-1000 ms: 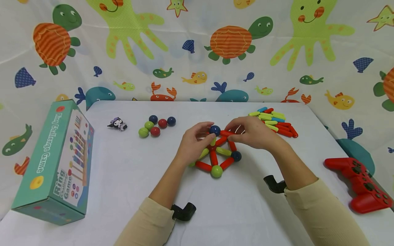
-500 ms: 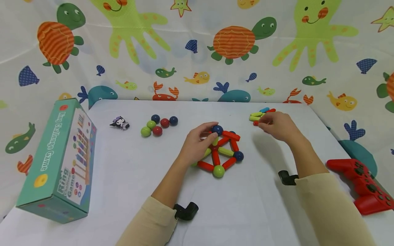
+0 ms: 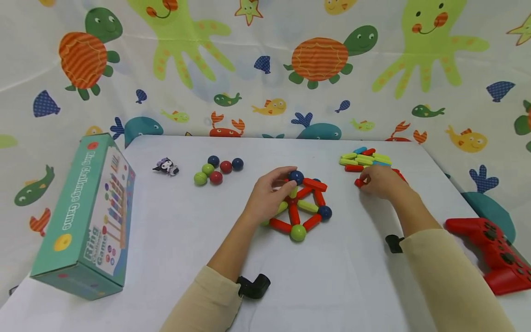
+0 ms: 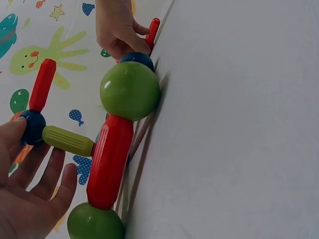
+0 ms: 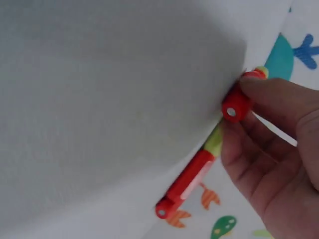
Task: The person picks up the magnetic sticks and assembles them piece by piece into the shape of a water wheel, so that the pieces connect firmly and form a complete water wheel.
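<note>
My left hand (image 3: 265, 196) pinches a dark blue ball (image 3: 296, 177) at the top of a framework of magnetic rods and balls. From that ball a red rod (image 3: 315, 185) juts out to the right; a yellow-green rod (image 4: 68, 140) runs from it down to the framework. Green balls (image 4: 129, 90) and red rods (image 4: 110, 162) form the near side. Over at the loose rods, my right hand (image 3: 381, 182) pinches a short red magnetic rod (image 5: 237, 103) between thumb and fingers, its metal end showing. Another red rod (image 5: 187, 184) lies beside it.
Several loose rods (image 3: 365, 160) lie at the back right, partly behind the right hand. Loose balls (image 3: 215, 177) and a small figurine (image 3: 167, 166) are at the back left. A green game box (image 3: 87, 216) stands left; a red game controller (image 3: 493, 253) lies right.
My right hand has left the framework and moved right to the loose rods, where it now pinches a red rod. My left hand still holds the blue ball.
</note>
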{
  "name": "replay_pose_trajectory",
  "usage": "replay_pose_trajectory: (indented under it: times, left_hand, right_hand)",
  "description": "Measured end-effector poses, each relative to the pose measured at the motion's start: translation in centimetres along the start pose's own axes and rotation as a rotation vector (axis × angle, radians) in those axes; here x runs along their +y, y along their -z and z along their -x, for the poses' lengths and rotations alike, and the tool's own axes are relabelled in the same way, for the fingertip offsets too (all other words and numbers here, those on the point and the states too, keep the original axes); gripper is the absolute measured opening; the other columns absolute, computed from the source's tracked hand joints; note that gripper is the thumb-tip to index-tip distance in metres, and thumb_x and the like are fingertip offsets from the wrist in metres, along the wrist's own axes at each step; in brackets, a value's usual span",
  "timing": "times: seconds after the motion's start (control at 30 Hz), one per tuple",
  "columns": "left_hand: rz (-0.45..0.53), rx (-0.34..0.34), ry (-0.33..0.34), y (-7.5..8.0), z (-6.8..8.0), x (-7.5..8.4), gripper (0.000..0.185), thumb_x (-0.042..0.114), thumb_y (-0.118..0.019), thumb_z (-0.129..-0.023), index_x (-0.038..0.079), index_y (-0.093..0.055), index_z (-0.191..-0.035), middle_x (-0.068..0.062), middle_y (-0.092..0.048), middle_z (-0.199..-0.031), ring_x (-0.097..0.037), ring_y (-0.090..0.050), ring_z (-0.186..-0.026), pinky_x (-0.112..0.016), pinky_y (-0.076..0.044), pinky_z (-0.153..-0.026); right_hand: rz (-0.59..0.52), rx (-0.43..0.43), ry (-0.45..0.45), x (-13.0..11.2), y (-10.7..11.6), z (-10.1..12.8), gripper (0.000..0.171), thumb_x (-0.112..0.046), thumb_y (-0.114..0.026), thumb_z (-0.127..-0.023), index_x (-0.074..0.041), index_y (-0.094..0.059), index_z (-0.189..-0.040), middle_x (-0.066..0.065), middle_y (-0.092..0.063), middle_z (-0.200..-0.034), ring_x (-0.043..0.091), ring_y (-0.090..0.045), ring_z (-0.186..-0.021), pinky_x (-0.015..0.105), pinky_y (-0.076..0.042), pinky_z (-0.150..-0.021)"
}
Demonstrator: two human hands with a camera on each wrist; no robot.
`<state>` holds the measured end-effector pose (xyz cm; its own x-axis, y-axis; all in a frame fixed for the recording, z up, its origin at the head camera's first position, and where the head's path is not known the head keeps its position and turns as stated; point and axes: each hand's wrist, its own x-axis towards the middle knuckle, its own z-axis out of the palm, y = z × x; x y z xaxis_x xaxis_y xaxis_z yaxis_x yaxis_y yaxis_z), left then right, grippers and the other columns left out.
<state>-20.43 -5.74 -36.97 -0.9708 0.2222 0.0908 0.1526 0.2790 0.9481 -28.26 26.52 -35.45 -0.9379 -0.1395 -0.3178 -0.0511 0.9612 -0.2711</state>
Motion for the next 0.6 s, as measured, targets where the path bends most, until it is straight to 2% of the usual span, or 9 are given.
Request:
replay_pose_trajectory:
  times: [0.1,0.27,0.33,0.47,0.6]
  left_hand:
    - [0.002,0.004,-0.001,0.0,-0.1,-0.1,0.042,0.028,-0.063,-0.104,0.031,-0.059,-0.146,0.001,-0.064,-0.14,-0.023,-0.058,-0.132,-0.042,-0.058,-0.101]
    - [0.006,-0.01,-0.007,-0.1,-0.2,-0.3,0.042,0.028,-0.062,-0.105,0.028,-0.058,-0.147,0.0,-0.064,-0.14,-0.023,-0.058,-0.132,-0.042,-0.057,-0.101]
    - [0.01,-0.012,-0.009,-0.1,-0.2,-0.3,0.042,0.028,-0.062,-0.105,0.03,-0.059,-0.146,0.001,-0.064,-0.14,-0.023,-0.058,-0.132,-0.042,-0.057,-0.101]
    - [0.018,0.0,-0.003,0.0,-0.2,-0.3,0.041,0.027,-0.063,-0.104,0.032,-0.06,-0.144,0.001,-0.065,-0.139,-0.022,-0.059,-0.131,-0.041,-0.057,-0.101]
    - [0.02,-0.006,-0.002,0.2,-0.1,-0.2,0.04,0.027,-0.063,-0.104,0.033,-0.06,-0.144,0.001,-0.064,-0.139,-0.022,-0.058,-0.131,-0.042,-0.056,-0.103]
  right_hand:
    - [-0.063,-0.018,0.047,-0.8,-0.3,0.7,0.041,-0.014,-0.068,-0.097,0.002,-0.061,-0.134,0.023,-0.064,-0.12,0.038,-0.056,-0.11,0.042,-0.058,-0.086]
    - [-0.441,-0.003,0.179,-2.6,-1.2,3.0,0.038,-0.017,-0.073,-0.096,-0.006,-0.061,-0.13,0.017,-0.064,-0.127,0.032,-0.062,-0.117,0.037,-0.06,-0.091]
    - [-0.555,-0.014,0.24,-3.3,-1.5,3.9,0.036,-0.018,-0.075,-0.094,-0.009,-0.062,-0.127,0.014,-0.064,-0.128,0.031,-0.062,-0.121,0.037,-0.059,-0.094]
    - [-0.589,-0.036,0.324,-4.6,-2.1,4.8,0.032,-0.021,-0.078,-0.091,-0.013,-0.065,-0.12,0.009,-0.068,-0.122,0.029,-0.062,-0.121,0.039,-0.056,-0.096]
    - [-0.569,-0.079,0.347,-4.9,-2.7,4.9,0.029,-0.016,-0.078,-0.09,-0.011,-0.066,-0.116,0.009,-0.068,-0.123,0.029,-0.06,-0.124,0.045,-0.054,-0.102]
